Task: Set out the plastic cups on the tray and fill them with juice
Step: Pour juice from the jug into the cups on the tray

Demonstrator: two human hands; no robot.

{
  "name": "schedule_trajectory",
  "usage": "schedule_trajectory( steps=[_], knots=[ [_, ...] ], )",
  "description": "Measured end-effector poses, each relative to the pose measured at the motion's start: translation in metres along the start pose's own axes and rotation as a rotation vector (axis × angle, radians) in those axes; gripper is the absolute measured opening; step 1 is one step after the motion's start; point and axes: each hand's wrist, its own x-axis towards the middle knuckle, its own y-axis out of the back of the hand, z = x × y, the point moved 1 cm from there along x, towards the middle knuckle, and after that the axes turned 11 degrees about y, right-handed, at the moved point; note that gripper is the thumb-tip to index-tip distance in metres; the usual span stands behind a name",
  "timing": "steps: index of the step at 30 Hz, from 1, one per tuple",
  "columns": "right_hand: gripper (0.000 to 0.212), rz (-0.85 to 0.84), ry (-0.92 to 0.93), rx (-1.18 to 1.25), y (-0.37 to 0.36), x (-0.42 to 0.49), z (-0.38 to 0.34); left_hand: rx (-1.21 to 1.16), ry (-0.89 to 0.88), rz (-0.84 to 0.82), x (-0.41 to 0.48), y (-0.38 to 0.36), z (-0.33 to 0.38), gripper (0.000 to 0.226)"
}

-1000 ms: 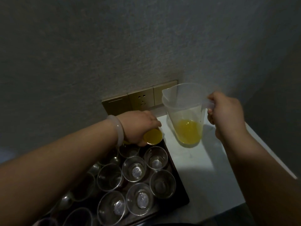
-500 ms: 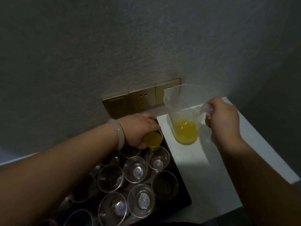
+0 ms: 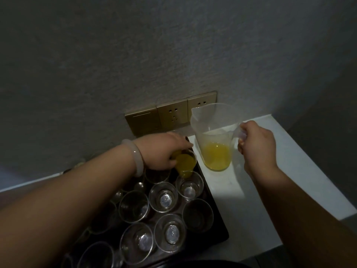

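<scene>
A dark tray (image 3: 220, 221) holds several clear plastic cups (image 3: 163, 197), most without juice. At the tray's far right corner my left hand (image 3: 162, 151) grips a cup filled with yellow juice (image 3: 185, 164) from above and the side. A clear plastic jug (image 3: 213, 136) with a little yellow juice in its bottom stands upright on the white counter (image 3: 289, 171), just right of the tray. My right hand (image 3: 255, 144) grips the jug's handle. My left forearm hides the cups on the tray's left side.
Gold wall sockets and a switch (image 3: 172, 116) sit on the grey wall right behind the tray and jug. The counter ends at a corner on the right, with a dark wall beyond it. A pale bangle (image 3: 136, 158) circles my left wrist.
The jug has come down from above the counter to stand on it. My left hand has brought the filled cup down toward the tray's far right corner. The view has tilted downward.
</scene>
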Motion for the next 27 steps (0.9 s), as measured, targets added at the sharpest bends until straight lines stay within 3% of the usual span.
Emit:
schedule_trajectory(
  steps=[3,7,9,13,18,27],
  knots=[
    [0.024,-0.049,0.038,-0.122,0.000,-0.002,-0.001,-0.104,0.042,0.162,-0.018,0.012,-0.009,0.058],
    [0.022,-0.007,0.057,-0.065,-0.002,-0.003,-0.004,-0.148,0.149,0.264,-0.043,0.010,-0.029,0.055],
    [0.018,0.009,0.034,0.011,-0.003,-0.005,-0.010,-0.107,0.188,0.215,-0.052,0.001,-0.035,0.057],
    [0.026,-0.018,0.124,-0.071,-0.005,-0.008,-0.019,-0.087,0.188,0.107,-0.063,-0.020,-0.039,0.063],
    [0.033,0.006,0.084,0.130,-0.009,-0.015,-0.035,-0.076,0.169,0.052,-0.066,-0.036,-0.037,0.075],
    [0.031,-0.022,0.133,0.115,-0.014,-0.024,-0.040,-0.027,0.122,0.004,-0.058,-0.042,-0.030,0.080]
  ],
)
